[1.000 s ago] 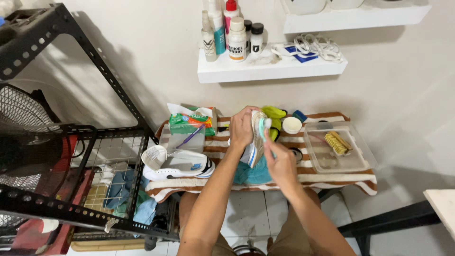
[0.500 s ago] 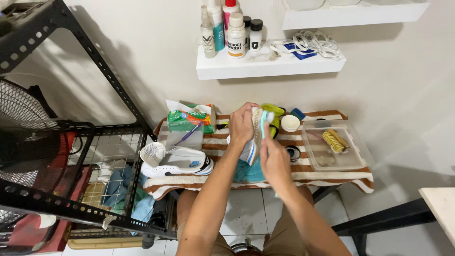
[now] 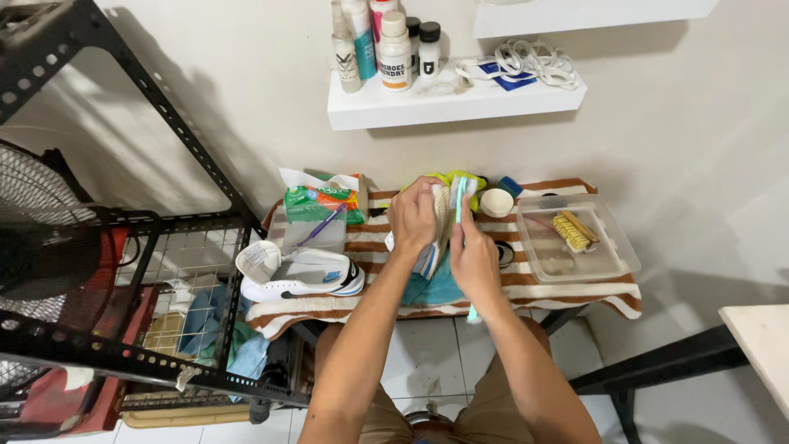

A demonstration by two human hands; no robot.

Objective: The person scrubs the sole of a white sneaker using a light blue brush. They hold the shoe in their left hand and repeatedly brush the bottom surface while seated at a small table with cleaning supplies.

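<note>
Across the left third of the frame a black metal rack (image 3: 123, 247) leans close to the work, with a fan (image 3: 33, 238) behind it, and its lower bar sits just beside the striped towel (image 3: 567, 296) that covers the small table in the centre; a careless elbow could probably knock against it. Along the top of the frame a white wall shelf (image 3: 460, 103) carries a row of bottles (image 3: 382, 41) right above the hands, so a raised arm might tip one down. Right of centre a clear plastic tub (image 3: 612, 247) with a yellow brush (image 3: 573, 231) in it rests near the towel's edge, and a tug on the cloth could likely drag it off. At centre left a second white shoe (image 3: 300, 275) lies on its side on the towel, near the front edge, where it may slide to the tiled floor. In the middle the left hand (image 3: 415, 215) is closed around a white shoe (image 3: 431, 247), held up on end above a blue cloth (image 3: 436, 289); the grip covers only the upper part, so hard scrubbing might twist it loose. The right hand (image 3: 475, 259) is clamped on a pale blue toothbrush (image 3: 461, 193), its head against the shoe, and splashes could well reach the green packet (image 3: 316, 201).
</note>
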